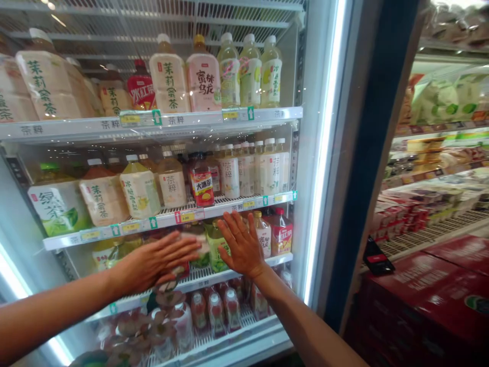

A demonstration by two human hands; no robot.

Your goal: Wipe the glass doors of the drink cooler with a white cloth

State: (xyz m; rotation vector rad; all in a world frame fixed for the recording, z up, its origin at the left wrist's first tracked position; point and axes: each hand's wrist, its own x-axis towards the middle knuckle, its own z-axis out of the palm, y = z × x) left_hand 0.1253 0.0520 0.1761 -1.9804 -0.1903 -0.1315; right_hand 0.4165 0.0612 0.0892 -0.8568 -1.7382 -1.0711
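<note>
- Two bare hands reach toward a lit drinks cooler (308, 178), in front of its shelves.
- Left hand (164, 257): flat, fingers straight and close together, pointing right; a pale, blurred patch (203, 245) shows at its fingertips, and whether the hand presses on it cannot be told.
- Right hand (241, 245): wide, fingers raised and spread, nothing seen in its grasp; contact with any surface cannot be told.
- Green bottle (217, 250): upright on the third shelf, seen between the hands, partly behind the right one.
- Peach bottle (264, 235) and red-capped bottle (281, 233): same shelf, just right of that hand.
- Dark-capped bottle (202, 181): above, on the second shelf.
- Small bottles (216, 312): lower shelf, below the hands.
- Red boxes (424, 295): near right, outside the cooler.
</note>
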